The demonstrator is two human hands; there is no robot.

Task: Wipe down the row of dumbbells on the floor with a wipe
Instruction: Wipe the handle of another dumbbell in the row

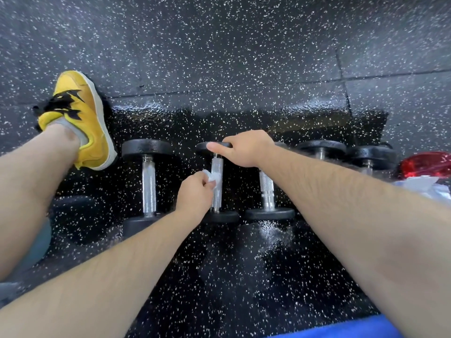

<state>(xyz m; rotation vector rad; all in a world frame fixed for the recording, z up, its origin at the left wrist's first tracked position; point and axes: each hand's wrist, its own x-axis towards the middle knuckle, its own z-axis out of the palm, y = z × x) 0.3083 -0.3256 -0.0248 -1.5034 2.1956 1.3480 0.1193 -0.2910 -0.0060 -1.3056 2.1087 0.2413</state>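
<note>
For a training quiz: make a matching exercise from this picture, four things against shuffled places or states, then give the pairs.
1 wipe
2 right hand
3 yellow shoe
4 leftmost dumbbell

A held by no hand
B pinched by the left hand against the second dumbbell
C gripping the second dumbbell's far head
D beyond the row's left end

Pairs: 1-B, 2-C, 3-D, 4-A

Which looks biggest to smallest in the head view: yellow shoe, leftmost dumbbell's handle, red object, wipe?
1. yellow shoe
2. leftmost dumbbell's handle and red object: these look alike, and the red one is cut off by the frame edge, so I have not ranked them.
3. wipe, partly hidden in the left hand
</note>
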